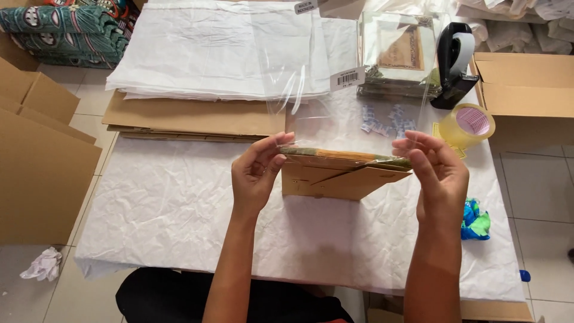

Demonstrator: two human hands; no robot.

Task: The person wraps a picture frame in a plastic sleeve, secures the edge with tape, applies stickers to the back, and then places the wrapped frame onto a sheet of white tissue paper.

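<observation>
My left hand (257, 173) and my right hand (439, 173) hold a flat picture frame (341, 173) with a brown cardboard back and fold-out stand, tilted nearly edge-on above the table. Each hand pinches one end of its top edge. A clear plastic bag (335, 113) with a white barcode sticker (347, 78) stands up from the frame's top edge, its mouth caught under my fingers. Whether the frame is partly inside the bag, I cannot tell.
The table is covered in crumpled white paper (167, 203). Behind lie stacked white sheets (221, 48) on flat cardboard (191, 116), bagged frames (397, 54), small blue-and-white packets (382, 119), a black tape dispenser (452, 63), a yellow tape roll (469, 122) and open cartons (526, 84). Green-blue plastic (475, 220) lies at right.
</observation>
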